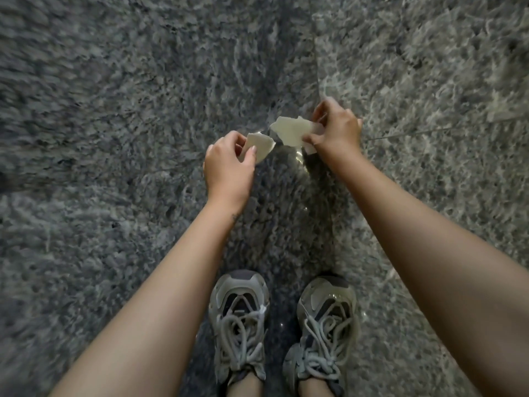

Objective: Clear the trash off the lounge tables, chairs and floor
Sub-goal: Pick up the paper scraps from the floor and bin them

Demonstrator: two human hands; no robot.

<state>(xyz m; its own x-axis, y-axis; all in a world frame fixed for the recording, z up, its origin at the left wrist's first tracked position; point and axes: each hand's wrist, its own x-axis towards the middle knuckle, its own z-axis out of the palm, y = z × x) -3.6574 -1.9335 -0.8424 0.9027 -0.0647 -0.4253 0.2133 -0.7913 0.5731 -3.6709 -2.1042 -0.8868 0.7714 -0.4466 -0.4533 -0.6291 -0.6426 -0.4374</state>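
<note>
The polished grey stone floor filled the view, running out on every side of both hands, with a thin joint line passing just beyond the right one. Nearer the body than either hand stood a pair of grey laced shoes, toes pointing toward the hands. The right hand was clamped on the larger paper scrap, thumb and fingertips pinching its right end, so that the pale, ragged sheet stuck out toward the left hand. A paler edge showed beneath that grip, and whether it was a second piece could not be told. The left hand pinched the smaller paper scrap between thumb and curled fingers, the torn tip poking toward the right hand. The two scraps lay near each other but apart. Whether they had fully cleared the floor could not be told. The step in hand looked to be picking litter off the floor. To do it well, each pinch probably needed to sit further in from the torn edges, since thin paper held by a corner could rip or slip. Passing the smaller scrap into the right hand would likely have freed the left for any other bits. A look over the glossy stone around both hands seemed wise, as pale fragments could hide in its mottling.
</note>
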